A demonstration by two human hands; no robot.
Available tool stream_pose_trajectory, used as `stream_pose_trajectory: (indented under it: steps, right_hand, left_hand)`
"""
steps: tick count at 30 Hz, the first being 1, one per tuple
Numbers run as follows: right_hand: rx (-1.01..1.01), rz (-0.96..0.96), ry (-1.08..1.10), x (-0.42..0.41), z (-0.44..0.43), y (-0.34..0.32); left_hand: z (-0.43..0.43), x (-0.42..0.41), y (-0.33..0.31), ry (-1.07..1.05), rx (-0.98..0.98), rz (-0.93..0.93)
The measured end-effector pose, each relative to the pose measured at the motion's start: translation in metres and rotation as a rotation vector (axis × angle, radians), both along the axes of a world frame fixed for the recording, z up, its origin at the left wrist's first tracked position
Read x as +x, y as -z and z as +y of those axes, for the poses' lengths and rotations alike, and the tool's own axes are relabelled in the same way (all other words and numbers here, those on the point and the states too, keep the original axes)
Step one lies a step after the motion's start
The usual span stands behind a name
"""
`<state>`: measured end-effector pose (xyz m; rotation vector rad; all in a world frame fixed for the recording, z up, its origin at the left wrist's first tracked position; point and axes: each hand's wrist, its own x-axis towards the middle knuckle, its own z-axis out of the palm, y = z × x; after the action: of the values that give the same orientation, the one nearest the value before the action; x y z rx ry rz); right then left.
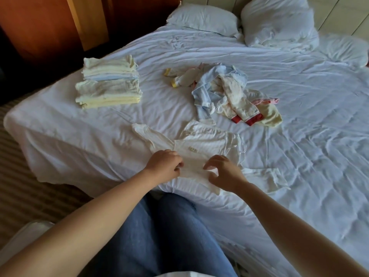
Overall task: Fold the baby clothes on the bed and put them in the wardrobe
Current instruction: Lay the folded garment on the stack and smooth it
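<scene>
A white baby shirt (205, 140) lies spread flat near the bed's front corner, its sleeves stretched out to both sides. My left hand (164, 163) pinches its lower hem at the left. My right hand (224, 173) has curled fingers on the hem at the right, thumb and fingers touching the cloth. Further back lies a loose heap of unfolded baby clothes (223, 92), blue, cream, pink and red-trimmed. Two stacks of folded clothes (108, 82) in cream, yellow and pale blue stand at the bed's left edge.
The bed (299, 156) is covered by a wrinkled white sheet. Two pillows (203, 18) lie at the head. Brown wooden furniture (40, 27) stands beyond the bed's left side. Striped carpet (18, 186) runs along the left. My legs in blue jeans (159, 232) touch the bed's corner.
</scene>
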<state>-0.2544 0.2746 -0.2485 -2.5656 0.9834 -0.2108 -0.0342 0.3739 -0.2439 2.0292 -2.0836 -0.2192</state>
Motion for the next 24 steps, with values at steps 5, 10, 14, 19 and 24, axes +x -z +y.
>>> stream_pose_trajectory:
  steps: [5, 10, 14, 19, 24]
  right_hand:
    - [-0.016, 0.073, 0.003, 0.008, -0.002, -0.009]
    - [-0.061, 0.104, 0.005, 0.008, -0.002, -0.013]
    - [-0.149, 0.132, -0.028, 0.007, -0.001, -0.017]
    - [-0.118, 0.150, -0.023, 0.002, 0.000, -0.018]
    - [-0.167, 0.058, 0.029, 0.015, 0.000, -0.016]
  left_hand:
    - [0.000, -0.003, -0.005, -0.066, -0.002, 0.055]
    - [0.005, -0.006, -0.010, -0.088, -0.027, 0.140]
    - [0.006, -0.007, -0.012, -0.040, 0.063, 0.108]
    - [0.005, -0.009, -0.008, -0.028, 0.255, 0.076]
    - [0.003, 0.001, -0.005, -0.149, 0.145, 0.239]
